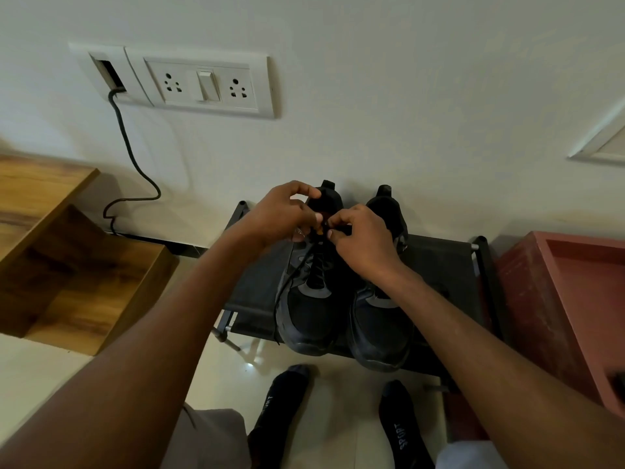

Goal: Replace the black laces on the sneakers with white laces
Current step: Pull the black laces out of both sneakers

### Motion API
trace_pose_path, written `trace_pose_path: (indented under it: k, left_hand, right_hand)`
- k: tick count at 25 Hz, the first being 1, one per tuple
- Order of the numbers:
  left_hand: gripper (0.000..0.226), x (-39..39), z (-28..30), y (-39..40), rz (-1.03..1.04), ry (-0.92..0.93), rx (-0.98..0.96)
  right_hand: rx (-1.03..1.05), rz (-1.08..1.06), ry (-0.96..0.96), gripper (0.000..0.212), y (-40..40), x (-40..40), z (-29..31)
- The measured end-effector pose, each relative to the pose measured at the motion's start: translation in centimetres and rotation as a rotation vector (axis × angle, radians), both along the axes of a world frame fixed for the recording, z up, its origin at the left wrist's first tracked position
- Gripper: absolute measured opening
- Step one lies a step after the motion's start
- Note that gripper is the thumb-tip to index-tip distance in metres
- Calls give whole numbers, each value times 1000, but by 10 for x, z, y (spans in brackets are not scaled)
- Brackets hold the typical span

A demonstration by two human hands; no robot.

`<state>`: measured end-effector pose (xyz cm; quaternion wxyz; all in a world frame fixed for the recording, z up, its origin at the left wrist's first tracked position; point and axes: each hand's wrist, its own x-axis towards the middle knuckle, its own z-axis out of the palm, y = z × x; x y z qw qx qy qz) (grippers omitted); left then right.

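1. We've got a pair of black sneakers sitting side by side on a low shoe rack [439, 265] with a dark fabric shelf and thin metal tubes at the corners. The toes point back at us, the heels sit against the wall.
2. The left sneaker [309, 309] is the one we're working on. It has a matte mesh upper, grey curved overlays and a chunky rounded toe.
3. Our left hand [280, 214] is up at the top eyelets, fingers curled in and pinching the black lace [287, 282] near the tongue.
4. Our right hand [363, 242] is right next to it, fingertips nearly touching the left's, also curled tight on the lace at that spot. The exact pinch is tiny and a bit hidden, tbh.
5. One loose end of the lace trails down the sneaker's outer side and dangles past the sole, a thin cord.
6. The right sneaker [380, 326] sits just beside it, partly under our right wrist, in the same rounded shape.
7. Below the rack, our feet are on glossy pale tile in dark socks [402, 431], one printed "SPORT".
8. A wood-grain cabinet [84, 265] stands to the left and a reddish matte box [558, 299] to the right.
9. On the wall there's a white plastic socket plate [203, 84], and a dark cable [133, 160] snakes down from the panel beside it.
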<state>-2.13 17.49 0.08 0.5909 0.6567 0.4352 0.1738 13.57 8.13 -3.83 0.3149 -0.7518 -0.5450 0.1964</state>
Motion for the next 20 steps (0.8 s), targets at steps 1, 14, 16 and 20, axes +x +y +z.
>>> trace_pose_path:
  k: [1,14,16,20]
  left_hand:
    - [32,-1,2,1,22,-42,-95]
    - [6,2,-12,-3,-112,382,465]
    - [8,3,-6,0,34,178,279]
    - [14,1,5,5,351,-315,-360]
  right_hand:
    - [-3,-3,4,21,0,1,0]
    - [-128,-2,374,19,2,4,16]
    - [-146,48,358,19,-1,8,19]
    - [-160,183,-6,17,-5,13,11]
